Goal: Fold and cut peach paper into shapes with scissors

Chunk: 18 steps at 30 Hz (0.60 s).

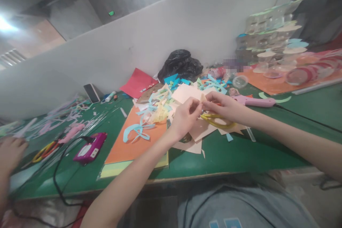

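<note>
My left hand point(185, 115) and my right hand point(223, 106) meet above the paper pile, fingertips pinched together. Between them is a small piece of cream paper point(203, 98), mostly covered by the fingers. Yellow-handled scissors point(221, 124) show just below my right hand; whether they hang from its fingers or lie on the paper, I cannot tell. Under both hands spread pale peach paper sheets point(199, 130). Curled blue paper strips point(137, 131) and other scraps lie to the left on an orange sheet point(125, 149).
Right of my hands lies a pink glue gun point(258, 101) with a black cord. A purple power socket point(91, 148) sits on the green table point(187, 165). Another person's hand point(12, 153) is at far left. Behind are a black plastic bag point(180, 66) and stacked clear cups point(267, 28).
</note>
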Available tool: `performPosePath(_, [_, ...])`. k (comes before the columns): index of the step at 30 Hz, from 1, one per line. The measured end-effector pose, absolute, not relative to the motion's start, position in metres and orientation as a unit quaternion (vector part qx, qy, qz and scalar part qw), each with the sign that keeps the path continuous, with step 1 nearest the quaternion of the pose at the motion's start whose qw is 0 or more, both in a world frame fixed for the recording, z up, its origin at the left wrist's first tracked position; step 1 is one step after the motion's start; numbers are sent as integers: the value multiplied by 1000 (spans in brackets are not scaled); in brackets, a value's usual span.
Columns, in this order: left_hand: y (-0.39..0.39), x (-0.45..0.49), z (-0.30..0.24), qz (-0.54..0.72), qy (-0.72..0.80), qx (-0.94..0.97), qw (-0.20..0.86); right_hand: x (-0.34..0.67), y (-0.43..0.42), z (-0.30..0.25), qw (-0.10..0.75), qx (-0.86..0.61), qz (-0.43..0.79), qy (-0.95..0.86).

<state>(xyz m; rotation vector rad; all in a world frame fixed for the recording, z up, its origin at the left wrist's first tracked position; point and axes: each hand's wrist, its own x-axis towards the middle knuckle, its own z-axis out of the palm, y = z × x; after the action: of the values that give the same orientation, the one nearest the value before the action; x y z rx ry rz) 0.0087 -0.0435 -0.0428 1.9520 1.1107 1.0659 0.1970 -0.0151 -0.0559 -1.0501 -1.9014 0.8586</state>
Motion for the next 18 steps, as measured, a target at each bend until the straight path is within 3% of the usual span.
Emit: performPosePath(18, [-48, 12, -41, 338, 435, 761, 342, 201, -17, -46, 467, -385, 311, -732])
